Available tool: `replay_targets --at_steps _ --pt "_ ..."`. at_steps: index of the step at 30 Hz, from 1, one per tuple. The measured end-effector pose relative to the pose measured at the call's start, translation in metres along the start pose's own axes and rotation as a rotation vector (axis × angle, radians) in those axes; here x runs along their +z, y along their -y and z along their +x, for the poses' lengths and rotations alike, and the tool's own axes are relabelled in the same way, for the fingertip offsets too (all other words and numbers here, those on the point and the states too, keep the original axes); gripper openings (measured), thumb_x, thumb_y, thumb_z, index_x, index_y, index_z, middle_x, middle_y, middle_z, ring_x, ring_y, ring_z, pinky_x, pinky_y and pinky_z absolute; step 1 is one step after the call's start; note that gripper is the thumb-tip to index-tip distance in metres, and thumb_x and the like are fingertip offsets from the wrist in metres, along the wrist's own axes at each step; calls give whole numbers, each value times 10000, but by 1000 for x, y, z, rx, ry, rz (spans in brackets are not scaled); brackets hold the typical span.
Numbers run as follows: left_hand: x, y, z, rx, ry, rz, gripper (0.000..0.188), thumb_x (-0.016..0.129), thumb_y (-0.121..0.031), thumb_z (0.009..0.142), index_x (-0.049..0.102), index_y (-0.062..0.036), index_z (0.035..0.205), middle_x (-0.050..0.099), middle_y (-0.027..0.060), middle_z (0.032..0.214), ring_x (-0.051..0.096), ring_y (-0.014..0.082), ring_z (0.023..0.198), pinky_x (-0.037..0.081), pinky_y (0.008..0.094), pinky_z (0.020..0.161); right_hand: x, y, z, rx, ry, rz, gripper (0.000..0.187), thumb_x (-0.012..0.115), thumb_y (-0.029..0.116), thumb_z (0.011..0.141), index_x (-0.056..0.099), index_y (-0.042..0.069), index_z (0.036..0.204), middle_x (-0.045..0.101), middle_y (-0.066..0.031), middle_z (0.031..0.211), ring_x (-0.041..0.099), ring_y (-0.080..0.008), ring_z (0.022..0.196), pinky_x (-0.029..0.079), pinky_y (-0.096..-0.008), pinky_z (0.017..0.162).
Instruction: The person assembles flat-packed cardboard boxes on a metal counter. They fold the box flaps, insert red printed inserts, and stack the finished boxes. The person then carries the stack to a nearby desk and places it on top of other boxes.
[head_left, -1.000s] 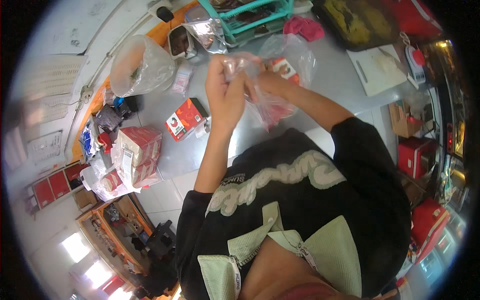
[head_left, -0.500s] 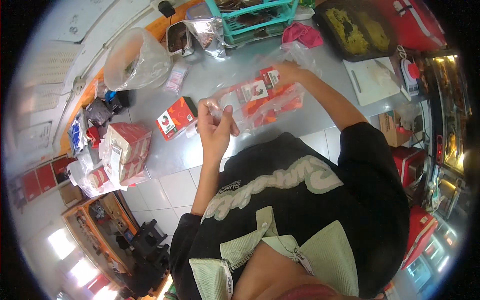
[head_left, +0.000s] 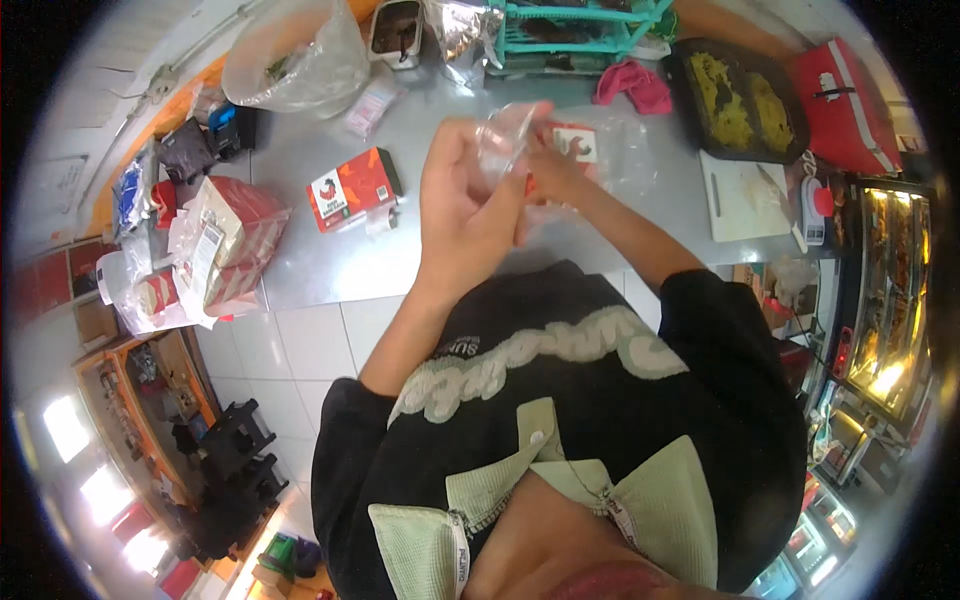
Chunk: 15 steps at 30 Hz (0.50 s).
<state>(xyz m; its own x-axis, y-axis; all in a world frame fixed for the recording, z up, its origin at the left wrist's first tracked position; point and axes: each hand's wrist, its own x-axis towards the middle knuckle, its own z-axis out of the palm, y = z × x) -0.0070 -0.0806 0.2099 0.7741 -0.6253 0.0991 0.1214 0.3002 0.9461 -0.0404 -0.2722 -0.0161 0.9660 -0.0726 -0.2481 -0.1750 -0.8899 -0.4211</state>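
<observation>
A clear plastic bag (head_left: 625, 155) holding red-and-white boxes (head_left: 575, 145) is over the metal table in front of me. My left hand (head_left: 465, 205) is raised at the bag's left end, its fingers curled around the crumpled plastic. My right hand (head_left: 560, 178) is close beside it, fingers bent against the bag and partly covering the boxes. Both hands pinch the plastic near each other; the exact fingertip contact is hidden. To the left of my left hand, a separate red-and-orange box (head_left: 352, 190) lies on the table, with a small clear plastic piece (head_left: 381, 219) at its near corner.
A large translucent bag (head_left: 300, 65), a teal rack (head_left: 570, 30) and a pink cloth (head_left: 634, 88) line the back. At right are a dark tray of yellow-green food (head_left: 740, 100) and a white cutting board (head_left: 742, 198) with a knife. Folded cartons (head_left: 235, 235) stand at left.
My left hand has risen and moved right, close to my right hand. My right hand has drawn nearer to me, and the bag's open plastic is gathered between them.
</observation>
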Motion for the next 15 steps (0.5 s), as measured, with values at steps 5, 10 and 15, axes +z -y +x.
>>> replay_targets --at_steps 5,10,15 --pt "-47 25 -12 -38 -80 5 264 540 85 921 406 -83 1073 633 237 1211 619 126 515 480 229 418 -12 -27 4 167 -11 -52 1224 915 542 508 350 189 1535 531 -122 1415 485 -374 1321 178 -750 1109" --pt "-52 37 -18 -218 -25 -44 274 541 56 920 395 -64 1119 581 92 1034 622 103 580 519 260 476 -24 -29 7 83 -113 -19 1079 864 598 585 460 94 1450 623 -184 1305 577 -370 1232 320 -620 1083" --pt "-81 46 -18 -135 -127 -213 298 550 58 903 399 -58 1133 581 102 1070 648 119 640 521 253 516 -29 -20 12 -106 109 -236 861 802 557 706 545 106 1393 658 -167 1256 639 -340 1129 485 -445 964"
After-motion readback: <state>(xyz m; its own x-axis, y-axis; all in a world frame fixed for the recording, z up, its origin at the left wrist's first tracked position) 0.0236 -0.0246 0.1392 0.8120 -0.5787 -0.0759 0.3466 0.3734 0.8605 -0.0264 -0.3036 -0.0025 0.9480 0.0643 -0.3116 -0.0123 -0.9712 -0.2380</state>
